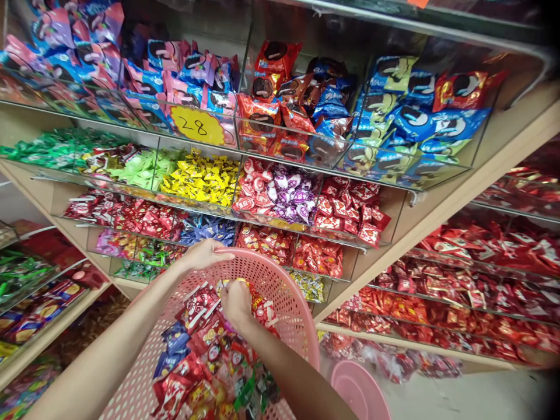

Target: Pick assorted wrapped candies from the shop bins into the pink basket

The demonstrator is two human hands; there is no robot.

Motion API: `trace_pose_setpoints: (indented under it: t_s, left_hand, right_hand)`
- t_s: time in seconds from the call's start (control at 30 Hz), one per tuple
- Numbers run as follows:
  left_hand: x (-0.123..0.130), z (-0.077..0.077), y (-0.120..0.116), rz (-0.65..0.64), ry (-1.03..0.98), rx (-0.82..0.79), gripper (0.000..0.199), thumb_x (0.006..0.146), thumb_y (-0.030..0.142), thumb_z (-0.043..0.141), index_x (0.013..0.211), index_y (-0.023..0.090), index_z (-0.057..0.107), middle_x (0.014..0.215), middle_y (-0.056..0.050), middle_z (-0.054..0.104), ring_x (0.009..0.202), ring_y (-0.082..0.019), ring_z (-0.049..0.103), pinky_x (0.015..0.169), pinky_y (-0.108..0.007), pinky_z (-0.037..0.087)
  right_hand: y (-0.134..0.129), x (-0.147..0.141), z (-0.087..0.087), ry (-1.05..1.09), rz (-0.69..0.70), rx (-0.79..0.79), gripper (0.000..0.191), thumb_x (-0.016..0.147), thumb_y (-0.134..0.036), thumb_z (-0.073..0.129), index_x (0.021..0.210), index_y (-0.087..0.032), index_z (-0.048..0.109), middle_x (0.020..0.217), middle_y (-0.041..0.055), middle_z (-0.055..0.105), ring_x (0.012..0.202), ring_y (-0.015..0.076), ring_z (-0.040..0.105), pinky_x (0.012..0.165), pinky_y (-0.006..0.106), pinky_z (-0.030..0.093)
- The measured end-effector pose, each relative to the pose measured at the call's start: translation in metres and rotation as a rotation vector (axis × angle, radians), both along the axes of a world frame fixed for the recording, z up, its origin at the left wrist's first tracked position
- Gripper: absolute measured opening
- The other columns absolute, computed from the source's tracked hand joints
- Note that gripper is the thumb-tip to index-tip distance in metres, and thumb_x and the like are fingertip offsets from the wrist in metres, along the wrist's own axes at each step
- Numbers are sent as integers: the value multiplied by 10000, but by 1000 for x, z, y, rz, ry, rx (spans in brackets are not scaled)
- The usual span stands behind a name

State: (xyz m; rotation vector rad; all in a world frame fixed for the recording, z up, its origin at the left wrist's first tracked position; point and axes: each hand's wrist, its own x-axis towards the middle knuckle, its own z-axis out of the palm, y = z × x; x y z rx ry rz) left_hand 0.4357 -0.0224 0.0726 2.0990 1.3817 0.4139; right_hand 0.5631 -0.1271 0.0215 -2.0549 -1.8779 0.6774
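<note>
My left hand (203,255) grips the rim of a pink perforated plastic basket (280,291) at its far edge. My right hand (236,303) is inside the basket, its fingers closed over wrapped sweets at the top of the pile. The basket holds a heap of red, blue and green sweet packets (196,356). The hand hides exactly which packet is in its grasp.
Tiered shop shelves with clear dividers rise ahead, stocked with bagged biscuits (280,105) and wrapped sweets (275,192). A yellow price tag marked 28 (198,124) hangs on the upper tier. More red-stocked shelves (455,280) stand at right, and a pink bucket (359,391) sits on the floor.
</note>
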Motion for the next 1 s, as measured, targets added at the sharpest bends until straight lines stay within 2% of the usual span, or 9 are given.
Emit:
trace_pose_setpoints:
  t_s: [0.1, 0.2, 0.3, 0.4, 0.47, 0.57, 0.67, 0.8, 1.0]
  left_hand:
    - [-1, -5, 4, -3, -11, -5, 546, 629, 728, 576, 629, 184, 611, 526, 38, 482, 536, -121, 399, 509, -235, 222]
    - [-1, -9, 9, -17, -17, -8, 540, 619, 724, 590, 626, 184, 608, 528, 37, 482, 536, -120, 391, 503, -234, 222]
    - [-1, -11, 12, -23, -25, -15, 543, 619, 727, 589, 618, 183, 605, 523, 35, 475, 530, -118, 375, 499, -235, 222]
    - [1, -10, 13, -19, -14, -26, 548, 620, 729, 592, 629, 181, 610, 522, 33, 467, 520, -115, 363, 493, -237, 213]
    - [5, -8, 13, -22, 7, -36, 550, 629, 729, 590, 644, 180, 614, 528, 33, 464, 515, -114, 363, 491, -238, 207]
    - [15, -3, 13, -38, 42, -43, 557, 660, 732, 564, 657, 178, 611, 539, 35, 456, 514, -112, 367, 491, -239, 205]
    - [24, 2, 13, -42, 83, -36, 562, 672, 737, 548, 652, 178, 601, 540, 38, 445, 522, -114, 374, 492, -238, 216]
    - [29, 4, 14, -42, 88, -26, 563, 667, 737, 546, 641, 177, 593, 538, 37, 437, 538, -118, 383, 492, -237, 222]
    - [21, 0, 15, -39, 32, -24, 537, 654, 712, 567, 633, 177, 615, 520, 38, 446, 517, -114, 372, 499, -243, 216]
  right_hand:
    - [-3, 1, 7, 0, 10, 10, 254, 879, -227, 474, 919, -155, 714, 946, 137, 737, 913, 252, 697, 729, 306, 505]
    - [-8, 10, 30, -37, 54, 45, 295, 895, -322, 471, 933, -147, 707, 935, 152, 733, 908, 275, 692, 721, 330, 492]
    - [-18, 37, 64, -44, 66, 136, 335, 900, -378, 446, 980, -165, 691, 884, 138, 737, 820, 262, 689, 656, 318, 450]
    - [-27, 79, 84, 52, 42, 277, 320, 925, -342, 389, 921, -213, 682, 744, 43, 721, 641, 172, 630, 585, 270, 365]
    - [-28, 103, 82, 94, 14, 336, 316, 930, -292, 368, 857, -215, 666, 673, 8, 688, 574, 133, 574, 556, 258, 320]
    - [-21, 116, 60, 6, 41, 222, 272, 896, -211, 399, 837, -197, 664, 725, 32, 702, 642, 140, 607, 569, 254, 328]
    - [-12, 105, 38, -165, 168, 51, 243, 861, -181, 445, 956, -177, 669, 911, 105, 730, 830, 198, 669, 618, 264, 388]
    - [-2, 88, 25, -221, 292, 2, 319, 853, -199, 489, 1144, -206, 619, 971, 117, 732, 909, 236, 685, 667, 287, 454]
    - [4, 91, 18, -284, 327, -32, 260, 883, -216, 475, 1032, -132, 671, 1022, 167, 713, 986, 279, 667, 785, 353, 496]
